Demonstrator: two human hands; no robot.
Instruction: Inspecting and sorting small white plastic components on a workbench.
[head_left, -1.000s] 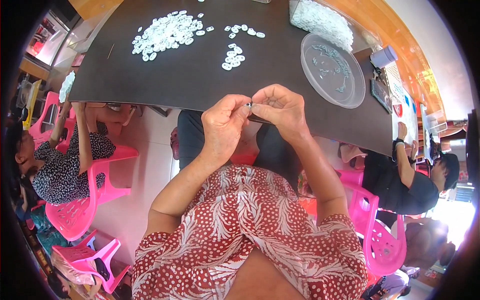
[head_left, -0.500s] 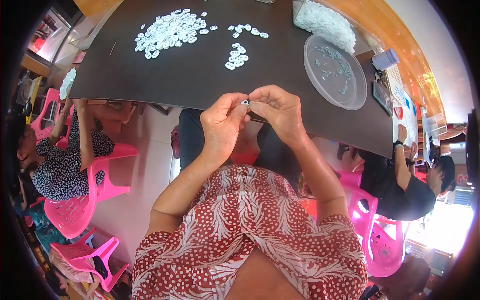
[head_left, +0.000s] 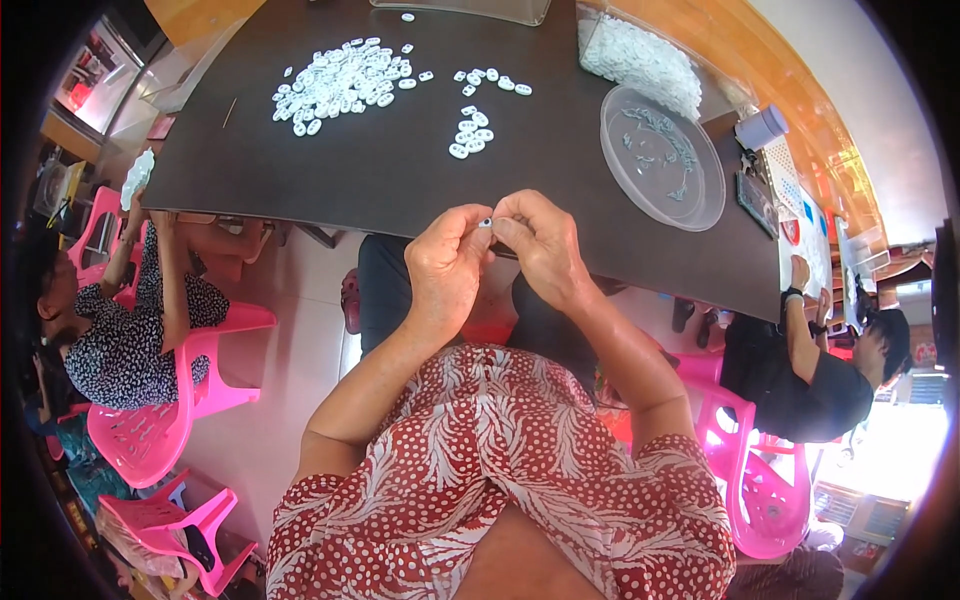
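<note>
**Left hand (head_left: 445, 264) and right hand (head_left: 546, 252), meeting over one small white piece (head_left: 486, 222)**

Table (head_left: 350, 185): dark, broad; hands held at its near edge, probably for close sight.

Clear box (head_left: 716, 82): far right, full of white pieces, apparently set back as bulk stock.

Round clear dish (head_left: 690, 213): right side; wall likely keeps grey-blue bits (head_left: 683, 150) from straying.

White heap (head_left: 340, 82): far left, loose, seemingly for easy picking.

Small cluster (head_left: 470, 137): ahead of the hands, apart from the heap.

Small white piece: pinched by left thumb and forefinger, as if steadied; right fingertips narrowed against it, anything between them too small to tell.
</note>
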